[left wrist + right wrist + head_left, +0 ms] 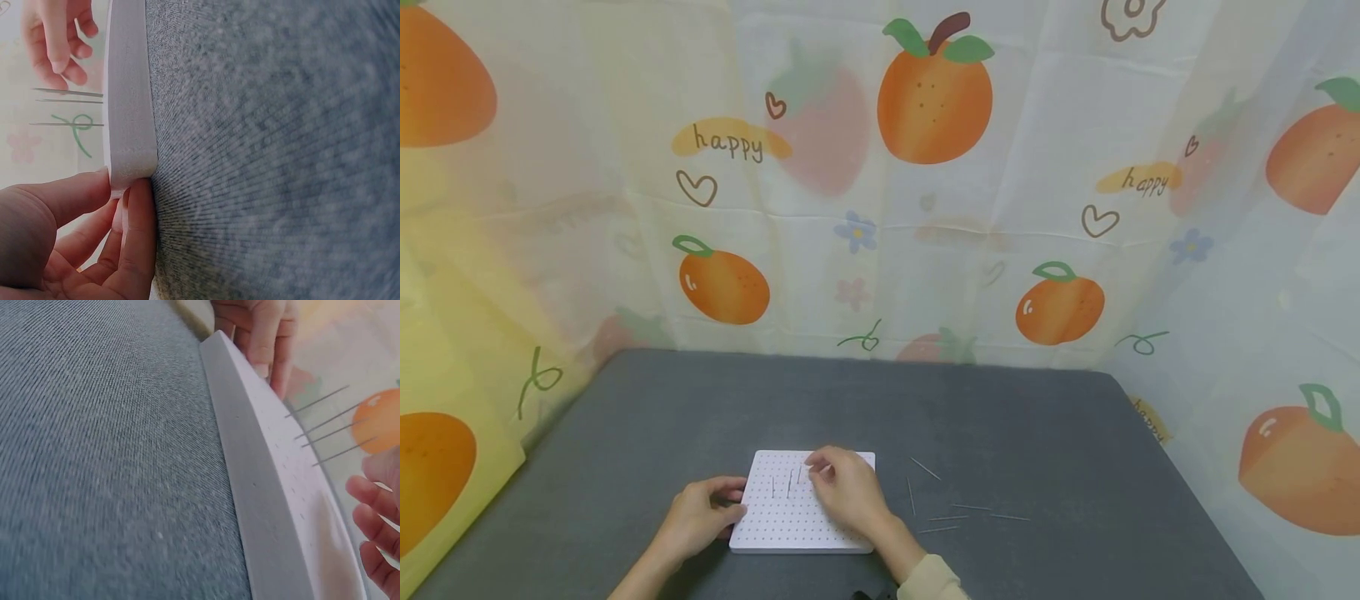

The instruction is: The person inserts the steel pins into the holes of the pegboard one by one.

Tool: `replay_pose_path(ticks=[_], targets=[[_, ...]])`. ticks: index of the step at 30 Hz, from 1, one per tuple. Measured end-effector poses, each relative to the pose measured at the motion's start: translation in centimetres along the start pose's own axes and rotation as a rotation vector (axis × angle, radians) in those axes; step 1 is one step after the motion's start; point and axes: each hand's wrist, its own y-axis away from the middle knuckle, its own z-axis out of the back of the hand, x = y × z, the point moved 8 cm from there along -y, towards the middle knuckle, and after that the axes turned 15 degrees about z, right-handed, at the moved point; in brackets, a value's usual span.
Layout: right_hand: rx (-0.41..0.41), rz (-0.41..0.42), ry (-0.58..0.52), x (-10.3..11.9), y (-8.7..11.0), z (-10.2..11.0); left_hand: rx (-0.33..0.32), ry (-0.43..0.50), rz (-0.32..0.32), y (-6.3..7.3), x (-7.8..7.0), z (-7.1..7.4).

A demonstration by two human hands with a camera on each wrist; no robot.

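Observation:
A white pegboard point(793, 523) with rows of small holes lies flat on the dark table. Several thin metal pins point(325, 430) stand upright in it, toward its far left part. At the board's left edge my left hand point(696, 517) grips the rim; the left wrist view shows the thumb point(81, 194) and fingers around a corner. Over the far right part of the board is my right hand point(848, 492), its fingers loosely bent beside the nearest standing pin. In the right wrist view those fingertips point(369, 494) are apart from the pin and hold nothing.
Several loose metal pins point(972, 507) lie scattered on the table point(1037, 442) to the right of the board. A fruit-printed curtain point(940, 250) hangs behind the table and along both sides. A small dark object point(872, 595) shows at the bottom edge.

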Motion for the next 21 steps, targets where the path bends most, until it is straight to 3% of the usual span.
replay_pose_path(ticks=[9,21], targets=[[-0.07,-0.015,-0.034,-1.0,0.8,2.4,-0.01,0.0,0.014,0.0,0.1,0.0],[-0.174,-0.024,-0.014,-3.8,2.5,6.2,-0.009,0.004,-0.016,0.0,0.0,0.1]])
